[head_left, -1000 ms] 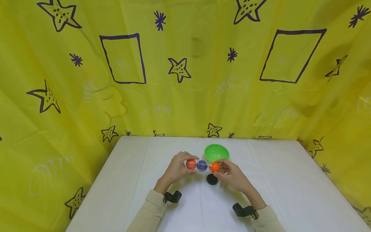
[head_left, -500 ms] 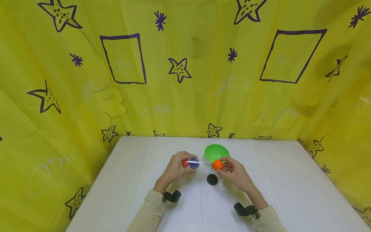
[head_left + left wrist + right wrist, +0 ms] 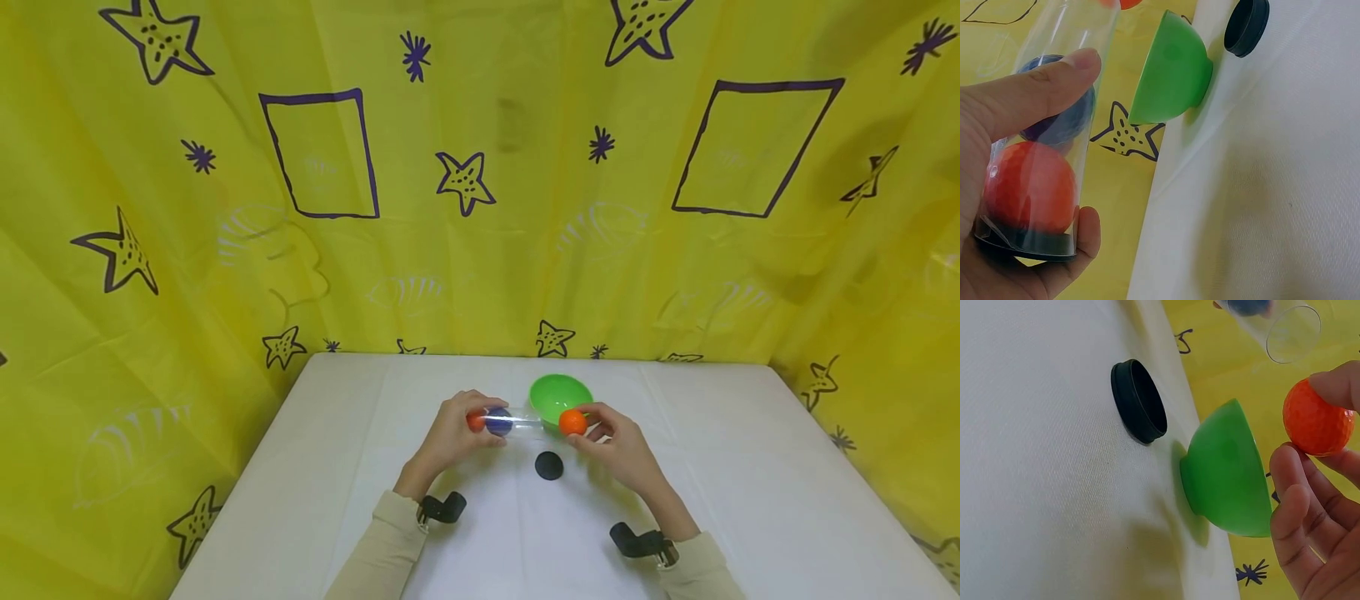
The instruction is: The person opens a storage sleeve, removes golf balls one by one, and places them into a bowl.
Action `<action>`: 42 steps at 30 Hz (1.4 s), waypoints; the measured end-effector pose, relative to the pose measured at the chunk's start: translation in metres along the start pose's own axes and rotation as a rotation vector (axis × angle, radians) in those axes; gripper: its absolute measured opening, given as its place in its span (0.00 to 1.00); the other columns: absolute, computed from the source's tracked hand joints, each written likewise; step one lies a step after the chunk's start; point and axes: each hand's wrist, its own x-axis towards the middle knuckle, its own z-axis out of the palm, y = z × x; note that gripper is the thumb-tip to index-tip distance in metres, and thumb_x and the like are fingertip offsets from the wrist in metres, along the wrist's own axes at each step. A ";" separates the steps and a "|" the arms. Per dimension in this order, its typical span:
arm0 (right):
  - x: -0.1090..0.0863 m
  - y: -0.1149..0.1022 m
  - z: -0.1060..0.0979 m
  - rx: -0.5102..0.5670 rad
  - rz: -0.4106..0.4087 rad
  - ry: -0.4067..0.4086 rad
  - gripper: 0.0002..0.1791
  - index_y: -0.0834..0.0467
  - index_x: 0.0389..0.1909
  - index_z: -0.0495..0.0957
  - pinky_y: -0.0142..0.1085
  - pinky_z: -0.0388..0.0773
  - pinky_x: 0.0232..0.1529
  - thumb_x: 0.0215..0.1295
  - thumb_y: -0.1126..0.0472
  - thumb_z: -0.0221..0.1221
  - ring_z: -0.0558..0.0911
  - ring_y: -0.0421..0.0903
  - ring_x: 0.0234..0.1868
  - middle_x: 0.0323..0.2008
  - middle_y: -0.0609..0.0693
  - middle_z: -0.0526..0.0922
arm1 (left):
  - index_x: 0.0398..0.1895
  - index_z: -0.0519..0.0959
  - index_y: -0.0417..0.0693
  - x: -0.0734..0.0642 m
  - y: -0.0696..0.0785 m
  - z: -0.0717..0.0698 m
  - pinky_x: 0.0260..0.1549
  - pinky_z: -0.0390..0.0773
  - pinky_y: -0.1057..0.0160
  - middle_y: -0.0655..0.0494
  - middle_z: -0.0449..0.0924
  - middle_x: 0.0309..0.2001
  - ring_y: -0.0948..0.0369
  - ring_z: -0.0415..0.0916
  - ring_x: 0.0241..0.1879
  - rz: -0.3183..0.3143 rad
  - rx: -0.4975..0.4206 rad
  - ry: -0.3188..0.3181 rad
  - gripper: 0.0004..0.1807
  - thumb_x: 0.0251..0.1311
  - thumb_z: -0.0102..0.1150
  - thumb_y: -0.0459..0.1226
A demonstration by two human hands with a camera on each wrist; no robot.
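Note:
My left hand (image 3: 453, 429) grips a clear plastic tube (image 3: 1094, 37) that lies roughly level above the table. Inside it, a red-orange ball (image 3: 1030, 187) rests against the black end cap (image 3: 1029, 244), with a dark blue ball (image 3: 1063, 122) beside it. The tube's other end is uncapped and faces right, as the right wrist view shows. My right hand (image 3: 621, 443) pinches an orange golf ball (image 3: 1317, 419) between thumb and fingers, a little apart from that open end. A green bowl (image 3: 1229, 475) stands just behind the hands.
A loose black cap (image 3: 549, 466) lies on the white table (image 3: 517, 533) in front of the bowl, between the forearms. A yellow patterned curtain (image 3: 465, 267) encloses the table at the back and sides.
My right hand has drawn the orange golf ball rightward, away from the tube's open end. The red-orange and blue balls have slid left inside the tube, toward its capped end.

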 end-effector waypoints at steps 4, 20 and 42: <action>0.000 0.002 -0.002 -0.007 -0.007 0.015 0.24 0.58 0.57 0.79 0.30 0.76 0.32 0.61 0.57 0.72 0.80 0.40 0.33 0.44 0.56 0.85 | 0.54 0.86 0.53 0.000 -0.002 0.000 0.56 0.78 0.56 0.58 0.86 0.48 0.58 0.75 0.51 0.000 -0.015 0.002 0.26 0.48 0.81 0.37; 0.002 0.008 -0.007 -0.051 0.011 0.077 0.27 0.57 0.59 0.78 0.31 0.78 0.33 0.61 0.57 0.72 0.79 0.43 0.37 0.49 0.57 0.84 | 0.53 0.87 0.53 -0.001 -0.004 -0.002 0.56 0.77 0.56 0.58 0.86 0.46 0.58 0.76 0.50 0.015 -0.013 0.028 0.26 0.46 0.82 0.35; 0.020 0.014 -0.010 -0.091 -0.071 0.206 0.24 0.60 0.57 0.80 0.30 0.75 0.45 0.61 0.59 0.72 0.77 0.55 0.51 0.52 0.57 0.81 | 0.54 0.86 0.51 -0.002 -0.008 -0.007 0.56 0.77 0.57 0.57 0.85 0.47 0.58 0.75 0.50 -0.026 -0.040 0.028 0.27 0.47 0.81 0.37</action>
